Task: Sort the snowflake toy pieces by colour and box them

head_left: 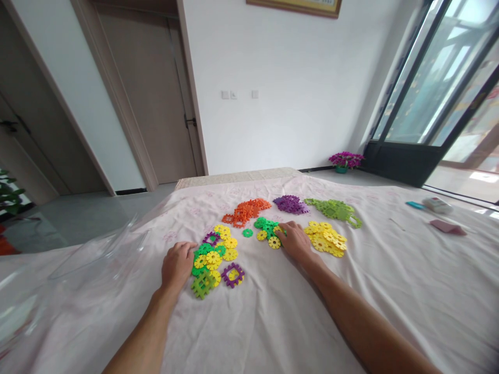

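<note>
Creased pink cloth point(265, 322) is spread before a smooth white wall point(296, 78). Clear plastic point(113, 254) is followed by the left hand point(177, 264), loosely curved beside mixed notched discs point(213, 258) and square frames point(201, 284); green discs point(268, 226) are reached by the right hand point(295, 240), its grip hidden; yellow discs point(326, 239) are heaped beside it.

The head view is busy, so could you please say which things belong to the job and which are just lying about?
Likely in use:
mixed interlocking pieces beside the left hand
green and yellow flower discs at the right hand
orange pile, purple pile, lime-green pile, yellow disc pile

Probably just lying about:
blue object
pink object
white object
</note>
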A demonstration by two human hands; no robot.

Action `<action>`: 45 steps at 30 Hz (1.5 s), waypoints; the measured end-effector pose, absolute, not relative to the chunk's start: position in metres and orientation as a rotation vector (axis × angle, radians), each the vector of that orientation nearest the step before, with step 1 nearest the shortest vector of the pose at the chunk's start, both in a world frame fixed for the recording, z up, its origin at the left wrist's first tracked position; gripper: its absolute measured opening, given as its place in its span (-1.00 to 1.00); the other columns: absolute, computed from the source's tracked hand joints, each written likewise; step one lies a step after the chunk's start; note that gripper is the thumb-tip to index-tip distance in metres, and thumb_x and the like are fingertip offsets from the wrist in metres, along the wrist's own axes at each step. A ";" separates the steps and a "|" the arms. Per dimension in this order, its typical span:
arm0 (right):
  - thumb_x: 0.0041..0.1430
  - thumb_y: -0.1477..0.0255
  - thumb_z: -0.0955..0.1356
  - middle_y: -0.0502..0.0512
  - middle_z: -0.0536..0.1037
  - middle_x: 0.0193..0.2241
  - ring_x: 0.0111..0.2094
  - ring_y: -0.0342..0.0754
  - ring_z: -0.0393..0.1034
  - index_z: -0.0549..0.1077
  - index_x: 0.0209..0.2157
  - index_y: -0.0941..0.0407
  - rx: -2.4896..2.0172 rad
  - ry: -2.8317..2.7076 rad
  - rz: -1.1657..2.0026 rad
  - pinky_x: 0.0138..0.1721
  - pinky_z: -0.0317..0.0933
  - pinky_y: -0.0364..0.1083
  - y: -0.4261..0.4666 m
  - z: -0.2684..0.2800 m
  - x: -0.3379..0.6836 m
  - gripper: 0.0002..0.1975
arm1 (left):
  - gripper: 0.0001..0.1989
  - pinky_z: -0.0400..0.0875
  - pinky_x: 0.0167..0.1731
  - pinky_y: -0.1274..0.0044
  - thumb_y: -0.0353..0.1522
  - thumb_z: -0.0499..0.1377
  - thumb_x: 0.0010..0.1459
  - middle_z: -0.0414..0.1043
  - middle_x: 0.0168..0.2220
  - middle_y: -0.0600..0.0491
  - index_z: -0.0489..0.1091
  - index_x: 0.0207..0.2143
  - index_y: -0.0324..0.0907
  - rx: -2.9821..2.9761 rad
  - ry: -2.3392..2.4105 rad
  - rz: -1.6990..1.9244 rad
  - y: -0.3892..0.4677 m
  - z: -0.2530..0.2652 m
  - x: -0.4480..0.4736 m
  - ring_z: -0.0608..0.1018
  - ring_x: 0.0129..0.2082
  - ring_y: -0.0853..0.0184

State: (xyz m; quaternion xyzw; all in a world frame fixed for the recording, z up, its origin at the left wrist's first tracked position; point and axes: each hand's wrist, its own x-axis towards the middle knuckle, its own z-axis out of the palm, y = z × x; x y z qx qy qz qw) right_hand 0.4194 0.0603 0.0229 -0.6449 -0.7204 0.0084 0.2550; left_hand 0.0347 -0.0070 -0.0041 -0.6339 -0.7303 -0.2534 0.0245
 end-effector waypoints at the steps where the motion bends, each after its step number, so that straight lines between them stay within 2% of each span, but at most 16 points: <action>1: 0.28 0.23 0.32 0.18 0.51 -0.05 -0.05 0.10 0.34 0.54 0.00 0.01 -1.762 -1.960 0.038 -0.17 0.16 -0.04 0.061 0.023 0.420 -0.68 | -0.65 0.33 0.06 0.46 -0.43 0.00 0.21 0.50 -0.02 0.03 0.53 -0.11 -0.05 -1.964 -2.263 -0.783 -0.007 -0.004 0.035 0.50 -0.02 0.25; 6: 0.23 0.25 0.36 0.11 0.55 -0.09 -0.05 0.05 0.35 0.56 -0.07 0.00 -1.728 -1.880 0.072 -0.16 0.16 -0.08 0.062 0.025 0.419 -0.72 | -0.65 0.33 0.06 0.46 -0.43 0.00 0.21 0.50 -0.02 0.03 0.53 -0.10 -0.05 -1.966 -2.263 -0.780 -0.006 -0.005 0.034 0.51 -0.01 0.26; 9: 0.21 0.28 0.36 0.04 0.59 -0.23 -0.18 -0.02 0.41 0.59 -0.19 0.03 -1.606 -1.858 0.219 -0.23 0.17 -0.12 0.063 0.027 0.418 -0.79 | -0.65 0.33 0.05 0.47 -0.43 0.00 0.21 0.51 -0.03 0.03 0.53 -0.10 -0.05 -1.963 -2.257 -0.778 -0.006 -0.005 0.034 0.51 -0.02 0.26; 13: 0.14 0.29 0.39 -0.04 0.60 -0.34 -0.34 -0.09 0.43 0.60 -0.22 0.02 -1.485 -2.037 0.461 -0.34 0.14 -0.15 0.064 0.030 0.418 -0.80 | -0.65 0.34 0.05 0.47 -0.43 0.01 0.20 0.51 -0.03 0.03 0.53 -0.10 -0.05 -1.955 -2.255 -0.780 -0.005 -0.006 0.034 0.51 -0.03 0.26; 17: 0.06 0.32 0.44 -0.02 0.56 -0.29 -0.28 -0.07 0.42 0.60 -0.21 0.00 -1.507 -2.265 0.357 -0.33 0.10 -0.15 0.058 0.037 0.417 -0.78 | -0.65 0.33 0.05 0.45 -0.43 0.00 0.20 0.51 -0.02 0.03 0.53 -0.11 -0.05 -1.960 -2.260 -0.780 -0.006 -0.006 0.034 0.51 -0.02 0.25; 23: 0.06 0.30 0.46 0.05 0.49 -0.11 -0.24 -0.07 0.41 0.53 -0.17 0.04 -1.616 -2.327 0.236 -0.38 0.03 -0.15 0.046 0.047 0.411 -0.74 | -0.65 0.33 0.06 0.45 -0.43 0.00 0.20 0.50 -0.02 0.03 0.53 -0.11 -0.05 -1.961 -2.264 -0.784 -0.006 -0.005 0.034 0.51 -0.02 0.25; 29: 0.08 0.28 0.47 0.05 0.50 -0.12 -0.22 -0.04 0.41 0.51 -0.12 0.01 -1.679 -2.366 0.206 -0.40 -0.03 -0.15 0.044 0.051 0.409 -0.70 | -0.65 0.33 0.05 0.43 -0.43 0.00 0.20 0.50 -0.02 0.02 0.53 -0.10 -0.05 -1.966 -2.264 -0.784 -0.006 -0.005 0.034 0.50 -0.01 0.24; 37: -0.01 0.33 0.50 -0.01 0.54 -0.25 -0.26 -0.07 0.39 0.50 -0.25 0.04 -1.612 -2.373 0.253 -0.42 -0.06 -0.16 0.045 0.053 0.408 -0.75 | -0.65 0.33 0.04 0.43 -0.43 0.00 0.21 0.51 -0.01 0.02 0.53 -0.10 -0.06 -1.969 -2.261 -0.783 -0.006 -0.005 0.034 0.50 -0.02 0.23; 41: 0.05 0.35 0.44 -0.04 0.57 -0.37 -0.35 -0.10 0.39 0.52 -0.28 0.05 -1.559 -2.265 0.359 -0.41 0.00 -0.17 0.053 0.056 0.418 -0.84 | -0.65 0.33 0.04 0.43 -0.43 0.00 0.21 0.50 -0.01 0.02 0.53 -0.10 -0.04 -1.966 -2.265 -0.783 -0.006 -0.004 0.034 0.50 -0.03 0.23; 45: 0.16 0.32 0.35 0.01 0.59 -0.38 -0.36 -0.08 0.41 0.54 -0.29 0.07 -1.667 -2.019 0.235 -0.39 0.05 -0.15 0.065 0.066 0.452 -0.84 | -0.65 0.33 0.04 0.44 -0.43 0.00 0.21 0.50 -0.01 0.03 0.53 -0.11 -0.03 -1.968 -2.267 -0.774 -0.007 -0.003 0.034 0.50 -0.02 0.24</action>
